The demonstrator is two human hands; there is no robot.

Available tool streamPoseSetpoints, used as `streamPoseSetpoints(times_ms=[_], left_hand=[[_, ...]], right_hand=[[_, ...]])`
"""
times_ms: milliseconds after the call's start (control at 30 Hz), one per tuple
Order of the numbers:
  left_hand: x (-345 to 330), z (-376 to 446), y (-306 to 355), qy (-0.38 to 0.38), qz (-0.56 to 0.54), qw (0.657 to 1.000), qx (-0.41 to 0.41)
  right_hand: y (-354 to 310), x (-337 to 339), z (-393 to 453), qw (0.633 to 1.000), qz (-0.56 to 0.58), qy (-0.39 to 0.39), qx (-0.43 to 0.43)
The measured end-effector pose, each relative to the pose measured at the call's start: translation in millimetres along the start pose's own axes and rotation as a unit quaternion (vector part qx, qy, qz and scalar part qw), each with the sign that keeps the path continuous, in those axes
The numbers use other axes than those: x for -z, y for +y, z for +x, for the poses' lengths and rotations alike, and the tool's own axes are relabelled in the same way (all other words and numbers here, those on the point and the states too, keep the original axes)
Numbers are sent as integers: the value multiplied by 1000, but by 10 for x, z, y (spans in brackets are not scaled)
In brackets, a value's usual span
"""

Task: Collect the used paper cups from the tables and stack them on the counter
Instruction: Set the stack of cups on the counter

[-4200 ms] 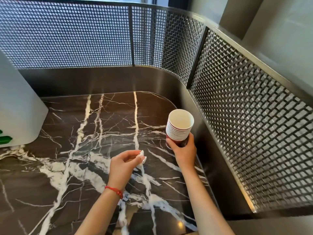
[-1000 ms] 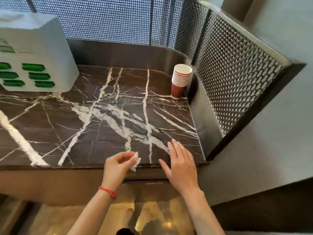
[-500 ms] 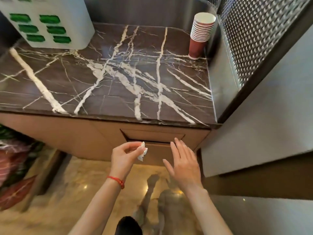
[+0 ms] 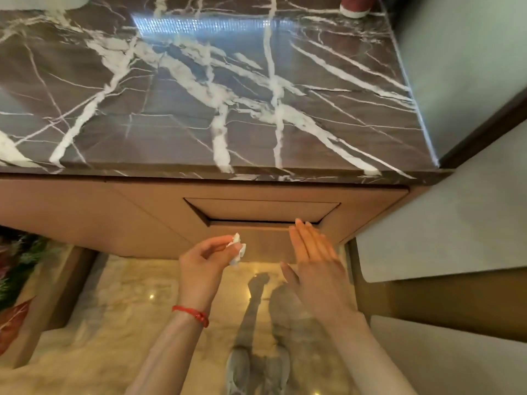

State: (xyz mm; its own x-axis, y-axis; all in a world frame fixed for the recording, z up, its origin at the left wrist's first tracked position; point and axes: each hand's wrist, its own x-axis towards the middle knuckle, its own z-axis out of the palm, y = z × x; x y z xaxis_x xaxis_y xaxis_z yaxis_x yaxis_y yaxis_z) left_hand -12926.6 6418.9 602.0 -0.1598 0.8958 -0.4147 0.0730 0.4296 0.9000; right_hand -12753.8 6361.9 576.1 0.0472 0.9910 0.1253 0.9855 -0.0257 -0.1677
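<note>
From my remote seat, my left hand (image 4: 204,265), a thin red cord bracelet (image 4: 194,314) on its wrist, pinches a small crumpled scrap of white tissue paper (image 4: 236,248) between thumb and fingertips, the scrap hanging just clear of the tan cabinet front (image 4: 85,212) beyond it. My right hand (image 4: 315,262), just beside the left, is flat and released, fingers straight and pressed together, their tips reaching the dark slot at the lower edge of a recessed rectangular tan flap panel (image 4: 261,210); whether they touch it I cannot tell. Above and beyond both hands spreads the polished dark brown marble counter with jagged white veins (image 4: 199,95), its glossy slab catching a pale bluish reflection. Far beyond my right hand, in the counter's distant corner, only the round red and white base of the stacked paper cups (image 4: 355,5) shows; it stands upright on the marble, long axis vertical, the rest cut off by the frame edge. A smooth grey wall (image 4: 456,81) rises to the right of my right hand. Below both hands lies a shiny cream marble floor (image 4: 128,309) with shadows and a pair of grey shoes (image 4: 256,369), and blurred green and red foliage (image 4: 14,266) sits far to the left of my left hand
</note>
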Motion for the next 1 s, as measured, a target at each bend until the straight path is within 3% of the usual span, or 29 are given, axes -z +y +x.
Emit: streamPoseSetpoints(times_ms=[233,533,867,1000], left_hand=[[-171,295,-359,-15,-40,999,25],[-300,678,-491,-27,-24,999,-3],[-489,896,-566,-52,-33,998,-11],[-563,947,-610,-53,-32,998,-8]], right_hand=[[117,-370,172,998,8,-60,-16],[236,-566,346,995,-11,-96,-13],[221,-687,534,999,-31,-34,-24],[231,-708,531,998,-40,-45,-17]])
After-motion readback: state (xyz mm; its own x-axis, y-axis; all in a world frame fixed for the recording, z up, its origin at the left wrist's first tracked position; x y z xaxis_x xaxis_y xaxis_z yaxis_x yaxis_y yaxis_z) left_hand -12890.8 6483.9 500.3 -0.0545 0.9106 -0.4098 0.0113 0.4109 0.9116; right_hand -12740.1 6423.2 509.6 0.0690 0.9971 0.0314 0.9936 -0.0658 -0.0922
